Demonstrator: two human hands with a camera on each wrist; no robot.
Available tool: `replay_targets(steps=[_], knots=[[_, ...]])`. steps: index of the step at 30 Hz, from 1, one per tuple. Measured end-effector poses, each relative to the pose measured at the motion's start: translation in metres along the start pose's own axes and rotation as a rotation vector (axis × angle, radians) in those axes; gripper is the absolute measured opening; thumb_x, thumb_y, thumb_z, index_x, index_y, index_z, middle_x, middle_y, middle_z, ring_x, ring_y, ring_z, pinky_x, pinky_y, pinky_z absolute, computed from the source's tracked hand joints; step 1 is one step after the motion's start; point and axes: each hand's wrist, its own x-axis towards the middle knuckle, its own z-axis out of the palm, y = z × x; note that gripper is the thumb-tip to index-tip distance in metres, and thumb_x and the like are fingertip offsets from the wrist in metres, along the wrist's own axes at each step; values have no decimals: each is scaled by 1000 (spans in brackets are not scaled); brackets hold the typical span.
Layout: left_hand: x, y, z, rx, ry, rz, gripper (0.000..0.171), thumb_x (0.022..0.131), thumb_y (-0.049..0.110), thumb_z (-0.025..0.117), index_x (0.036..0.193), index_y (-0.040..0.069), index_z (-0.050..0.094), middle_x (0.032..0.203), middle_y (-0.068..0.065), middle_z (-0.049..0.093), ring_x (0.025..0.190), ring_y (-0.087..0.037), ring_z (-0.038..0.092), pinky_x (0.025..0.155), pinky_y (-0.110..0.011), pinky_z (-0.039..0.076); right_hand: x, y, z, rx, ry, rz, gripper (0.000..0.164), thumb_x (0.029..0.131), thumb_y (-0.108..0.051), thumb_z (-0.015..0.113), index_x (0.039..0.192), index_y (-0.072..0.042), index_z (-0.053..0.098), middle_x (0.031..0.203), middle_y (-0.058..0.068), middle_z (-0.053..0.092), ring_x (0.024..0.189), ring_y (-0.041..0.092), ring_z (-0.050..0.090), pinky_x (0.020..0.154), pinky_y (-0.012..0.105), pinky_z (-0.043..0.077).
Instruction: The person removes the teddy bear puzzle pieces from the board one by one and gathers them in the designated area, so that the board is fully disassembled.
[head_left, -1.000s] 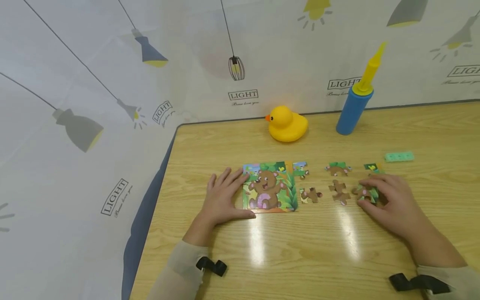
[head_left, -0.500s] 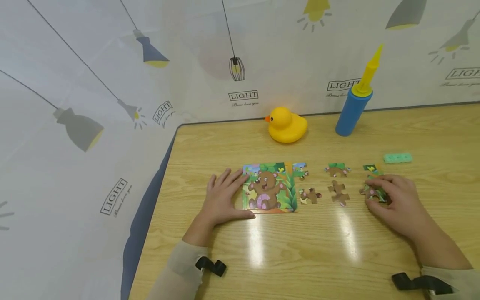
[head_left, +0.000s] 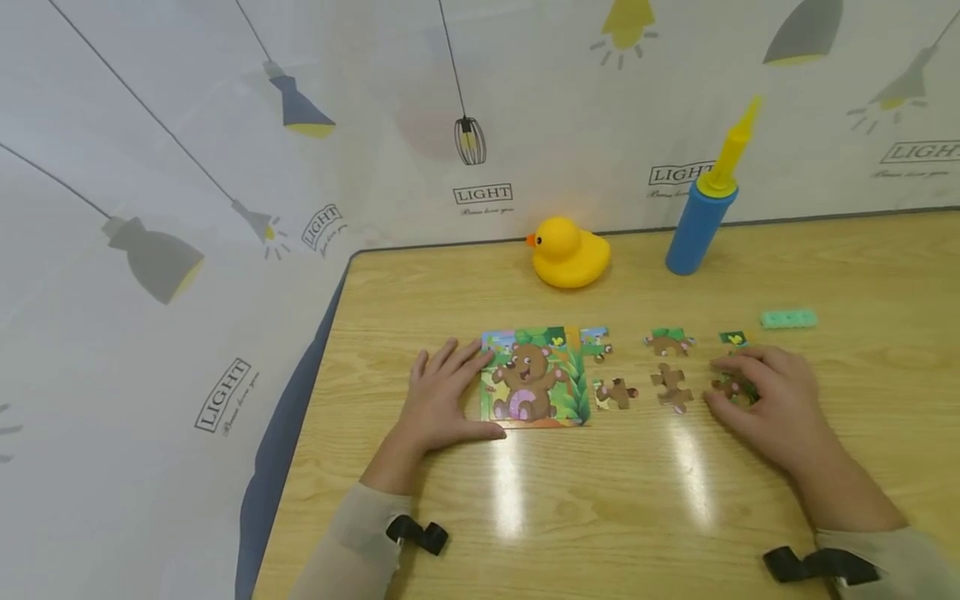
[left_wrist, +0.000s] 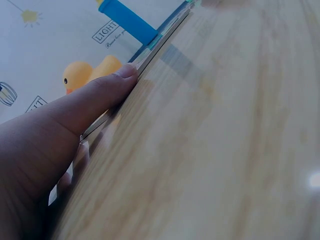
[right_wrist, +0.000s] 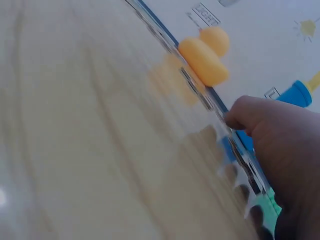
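Observation:
The bear picture board lies flat on the table, its left side framed by my left hand. That hand's fingers are spread, with fingertips at the board's upper left edge and the thumb along its lower left corner. Farther right, my right hand pinches a brown and green jigsaw piece between thumb and fingers, low at the tabletop. My palm and fingers hide part of that piece. Just above it, another jigsaw piece is partly covered by the fingers. In the right wrist view, the thumb hides the held piece.
Several loose jigsaw pieces, among them a brown one, lie in two rows between board and right hand. Behind stand a yellow rubber duck and a blue hand pump. A green block strip lies behind the right hand.
My right hand has shifted the pinched piece rightward, then slightly back left, beneath the upper right piece. The left hand stays in place at the board.

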Motion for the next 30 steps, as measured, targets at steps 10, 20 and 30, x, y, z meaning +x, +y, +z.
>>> replay_targets(steps=[10,20,30], knots=[[-2,0,2,-2,0,-1,121,70,85,78,169,32,35,176,9,23,164,-30,11,124,-70,1,15,-37,37,5,100,-164,38,100,-36,64,93,-3,81,95,15,72,86,39,61,81,53,40],[-1,0,1,1,7,2,120,69,84,80,169,33,36,176,9,24,163,-31,12,123,-71,2,20,-63,60,50,14,-223,16,88,-20,71,94,-9,82,97,8,72,84,31,62,75,49,45],[0,0,0,0,-8,-3,119,71,86,77,169,33,35,177,10,22,164,-29,11,124,-71,1,24,-86,75,93,-29,-239,13,86,-15,74,96,-10,80,99,6,72,90,32,62,80,53,45]])
